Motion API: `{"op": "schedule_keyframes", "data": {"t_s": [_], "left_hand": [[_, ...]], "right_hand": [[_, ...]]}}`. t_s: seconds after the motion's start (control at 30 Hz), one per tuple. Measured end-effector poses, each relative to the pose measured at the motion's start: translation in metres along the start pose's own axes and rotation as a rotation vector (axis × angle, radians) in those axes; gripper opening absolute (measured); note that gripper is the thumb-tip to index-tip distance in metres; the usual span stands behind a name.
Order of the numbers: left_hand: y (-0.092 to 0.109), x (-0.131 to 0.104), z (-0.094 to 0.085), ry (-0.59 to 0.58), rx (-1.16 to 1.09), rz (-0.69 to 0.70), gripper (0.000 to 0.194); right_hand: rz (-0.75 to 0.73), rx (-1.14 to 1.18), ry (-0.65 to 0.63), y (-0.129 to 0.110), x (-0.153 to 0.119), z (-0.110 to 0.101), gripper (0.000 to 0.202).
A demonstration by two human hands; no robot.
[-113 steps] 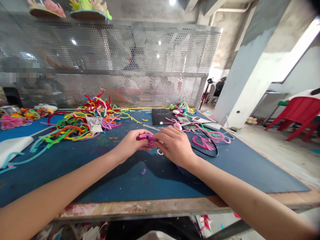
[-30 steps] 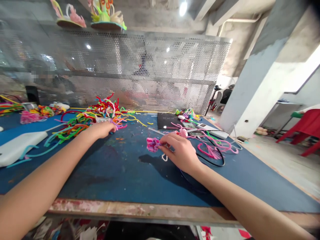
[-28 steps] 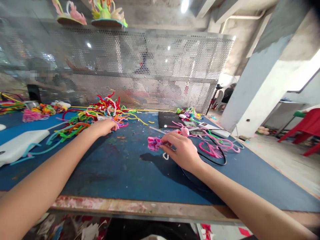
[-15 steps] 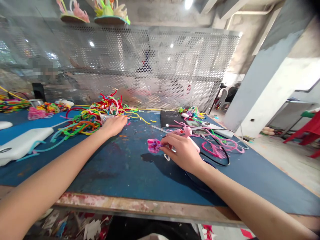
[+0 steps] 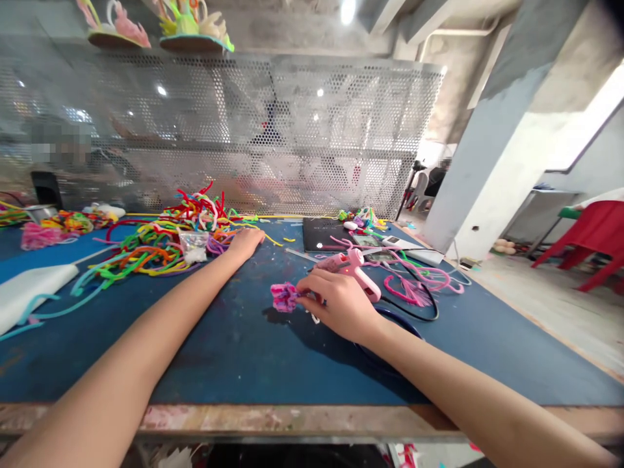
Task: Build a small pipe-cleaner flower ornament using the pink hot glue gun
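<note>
Right hand [image 5: 341,302]: fingers narrow, pinching the edge of a pink-and-purple piece [image 5: 283,297], which is held just above the bench [image 5: 219,370] near its middle, its shadow falling beside it. Left hand [image 5: 247,244]: extended to the far part of the bench, beside the heap of fuzzy stems [image 5: 160,244]; fingertips hidden, so whether they hold anything cannot be told.

Risks, in the inspector's judgement: the pinch takes in only one edge, so a knock or loosened grip could drop or twist the piece. A pink tool [image 5: 365,284], probably a glue gun, lies just behind the right hand; if hot, a backward shift could bring skin against it. Its black cable [image 5: 419,318] could snag a sleeve or stray strand. Dragging a stem from the tangle could pull neighbours along.

Materials: the held piece appears soft, plush and ridged; the stems are thin, bendable and fuzzy-looking; the small bag [image 5: 194,247] is clear, crinkled plastic with white contents; the tool looks smooth and hard; the bench surface is blue, flat and stained.
</note>
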State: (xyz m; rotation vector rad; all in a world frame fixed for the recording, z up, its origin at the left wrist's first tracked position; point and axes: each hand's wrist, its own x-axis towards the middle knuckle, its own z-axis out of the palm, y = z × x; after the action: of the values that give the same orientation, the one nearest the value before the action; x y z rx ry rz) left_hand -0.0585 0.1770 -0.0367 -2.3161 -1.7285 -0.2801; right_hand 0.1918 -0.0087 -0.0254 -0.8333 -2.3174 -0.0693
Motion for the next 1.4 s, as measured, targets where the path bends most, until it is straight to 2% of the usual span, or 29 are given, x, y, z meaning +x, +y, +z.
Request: {"op": "schedule_keyframes", "data": {"t_s": [0.23,0.37,0.5,0.67,0.8,1.0,1.1,1.27,1.4], "left_hand": [[0.009,0.025,0.01,0.045,-0.054,-0.068,0.031],[0.014,0.038,0.014,-0.012,-0.078,-0.016,0.033],[0.014,0.04,0.014,-0.071,-0.074,0.022,0.033],[0.011,0.028,0.011,-0.065,-0.058,0.064,0.035],[0.005,0.018,0.011,-0.025,-0.065,0.089,0.023],[0.006,0.018,0.016,0.014,-0.149,0.127,0.053],[0.014,0.015,0.015,-0.017,-0.189,0.193,0.054],[0.018,-0.011,0.003,-0.016,-0.247,0.246,0.05],[0.01,-0.033,-0.002,0.04,-0.298,0.188,0.041]], "right_hand": [[0.02,-0.02,-0.016,-0.002,0.0,-0.002,0.008],[0.032,-0.022,-0.044,-0.003,0.0,-0.004,0.009],[0.033,-0.025,-0.055,-0.001,-0.001,-0.005,0.01],[0.044,-0.035,-0.068,0.001,-0.003,-0.006,0.012],[0.054,-0.032,-0.082,0.0,-0.003,-0.006,0.013],[0.071,-0.033,-0.099,-0.002,-0.001,-0.006,0.012],[0.069,-0.036,-0.097,-0.001,-0.002,-0.007,0.011],[0.064,-0.034,-0.093,0.0,-0.004,-0.009,0.012],[0.06,-0.037,-0.098,-0.002,-0.004,-0.008,0.012]]}}
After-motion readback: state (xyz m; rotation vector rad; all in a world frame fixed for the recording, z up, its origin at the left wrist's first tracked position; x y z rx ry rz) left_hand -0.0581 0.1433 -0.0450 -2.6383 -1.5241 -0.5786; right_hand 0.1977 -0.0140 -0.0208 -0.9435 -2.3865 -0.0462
